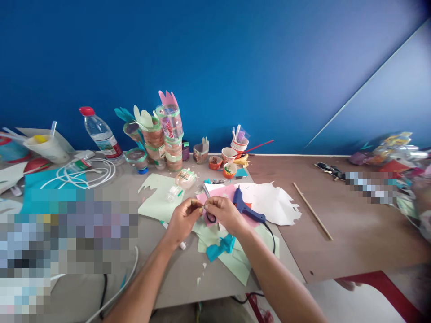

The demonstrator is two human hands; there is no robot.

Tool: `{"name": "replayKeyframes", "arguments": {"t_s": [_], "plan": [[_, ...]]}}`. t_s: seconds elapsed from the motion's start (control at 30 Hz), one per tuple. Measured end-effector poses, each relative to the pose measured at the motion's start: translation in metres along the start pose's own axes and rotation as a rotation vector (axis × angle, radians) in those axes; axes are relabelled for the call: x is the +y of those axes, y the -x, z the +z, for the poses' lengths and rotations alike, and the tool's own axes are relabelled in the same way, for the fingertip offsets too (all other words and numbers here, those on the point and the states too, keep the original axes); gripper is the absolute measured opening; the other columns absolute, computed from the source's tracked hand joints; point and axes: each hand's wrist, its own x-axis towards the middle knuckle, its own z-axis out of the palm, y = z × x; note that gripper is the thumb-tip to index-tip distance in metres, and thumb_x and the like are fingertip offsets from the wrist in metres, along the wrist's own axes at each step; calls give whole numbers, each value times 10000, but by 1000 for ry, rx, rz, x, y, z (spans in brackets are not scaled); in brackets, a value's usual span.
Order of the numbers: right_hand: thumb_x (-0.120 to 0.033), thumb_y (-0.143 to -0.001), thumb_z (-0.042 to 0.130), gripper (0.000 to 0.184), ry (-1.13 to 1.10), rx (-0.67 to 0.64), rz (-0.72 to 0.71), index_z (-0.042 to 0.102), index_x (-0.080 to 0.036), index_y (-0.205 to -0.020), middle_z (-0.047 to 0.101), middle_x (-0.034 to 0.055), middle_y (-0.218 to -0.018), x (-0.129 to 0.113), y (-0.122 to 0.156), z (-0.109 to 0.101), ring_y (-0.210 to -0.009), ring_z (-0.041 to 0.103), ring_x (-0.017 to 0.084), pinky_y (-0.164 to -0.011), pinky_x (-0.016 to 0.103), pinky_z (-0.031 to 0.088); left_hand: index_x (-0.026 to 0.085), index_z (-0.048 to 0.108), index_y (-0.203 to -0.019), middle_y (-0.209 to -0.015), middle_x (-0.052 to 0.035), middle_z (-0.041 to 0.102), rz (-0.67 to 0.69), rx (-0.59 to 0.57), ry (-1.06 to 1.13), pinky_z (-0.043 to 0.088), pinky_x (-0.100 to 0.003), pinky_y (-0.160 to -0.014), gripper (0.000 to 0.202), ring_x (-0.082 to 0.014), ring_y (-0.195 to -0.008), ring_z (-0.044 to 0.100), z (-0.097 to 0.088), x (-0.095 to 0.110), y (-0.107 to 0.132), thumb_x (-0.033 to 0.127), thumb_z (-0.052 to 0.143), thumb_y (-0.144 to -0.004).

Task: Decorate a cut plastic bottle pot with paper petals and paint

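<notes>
My left hand (184,220) and my right hand (225,214) meet over the middle of the table, fingertips pinched close together. Whatever sits between the fingertips is too small to make out. Scissors (211,218) with a dark handle lie just beneath the hands, partly hidden. Under them is pink paper (232,192). To the right of my right hand rests a blue glue gun (249,207) with a black cord. Pale green paper sheets (242,269) and a crumpled teal scrap (221,247) lie below the hands. A white marker-like tube (182,245) is beside my left wrist.
Cup-and-paper constructions (173,134) stand by the blue wall, near a water bottle (101,134). Small paper cups (229,169) sit at the back. Torn white paper (276,202) and a wooden stick (313,211) lie right. A white cable (101,172) coils left.
</notes>
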Motion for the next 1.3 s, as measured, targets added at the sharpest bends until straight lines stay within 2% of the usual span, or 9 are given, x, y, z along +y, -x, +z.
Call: {"name": "replayKeyframes", "arguments": {"t_s": [0.17,0.37,0.53,0.67,0.73,0.87,0.97,1.2,1.3], "plan": [[-319,-689,599,171,-108,7,25,582,-156,-640,509,-48,-507,-3,1,1,-462,409,77,-467,213,315,178,587,-770,-684,9,579,-4,-10,-11,428,-245,-642,162,-134,-671,535,1,2,1,328,623,-721],[-368,-687,621,212,-183,26,21,603,-157,-697,527,-34,-548,-7,1,1,-462,415,79,-452,215,295,181,556,-739,-628,31,548,-22,21,119,411,-252,-635,166,-121,-618,514,1,-1,-2,330,625,-717],[-321,-743,559,152,-28,40,-58,601,-175,-737,524,-28,-563,-3,0,1,-492,446,104,-481,229,336,177,545,-726,-645,37,532,-49,50,187,395,-252,-636,176,-108,-607,496,1,-1,-3,316,649,-692],[-224,-700,545,77,158,200,-238,607,-182,-680,596,32,-786,0,-2,-1,-721,552,155,-667,276,432,176,542,-715,-644,44,523,-75,47,229,394,-248,-627,211,-100,-592,491,2,2,-3,331,677,-665],[-196,-696,518,107,198,247,-273,622,-184,-716,612,38,-827,-1,-2,-1,-777,570,168,-719,292,441,177,540,-709,-631,45,521,-86,41,245,392,-247,-621,222,-100,-589,491,2,2,-3,334,686,-655],[-240,-762,516,161,204,163,-261,647,-181,-834,636,34,-792,-4,2,3,-734,582,164,-700,291,454,177,543,-717,-635,42,524,-106,31,263,389,-248,-628,233,-102,-596,487,2,0,-3,341,695,-651],[-231,-762,534,133,251,166,-328,647,-176,-804,633,41,-828,-3,3,6,-773,588,165,-736,292,457,175,542,-717,-647,41,527,-124,30,282,383,-244,-628,242,-100,-602,483,2,-2,-3,339,707,-648],[-307,-815,484,231,254,392,-250,666,-172,-859,652,28,-732,2,-3,-9,-672,579,165,-662,289,458,177,544,-719,-656,41,535,-116,43,300,384,-245,-656,214,-96,-608,491,-1,-3,-5,315,700,-668],[-283,-810,492,223,314,518,-350,665,-175,-899,670,58,-852,0,-5,-20,-780,589,185,-737,311,463,178,542,-717,-648,40,536,-96,51,321,382,-244,-648,217,-95,-603,488,-3,-3,-6,314,704,-670]]}}
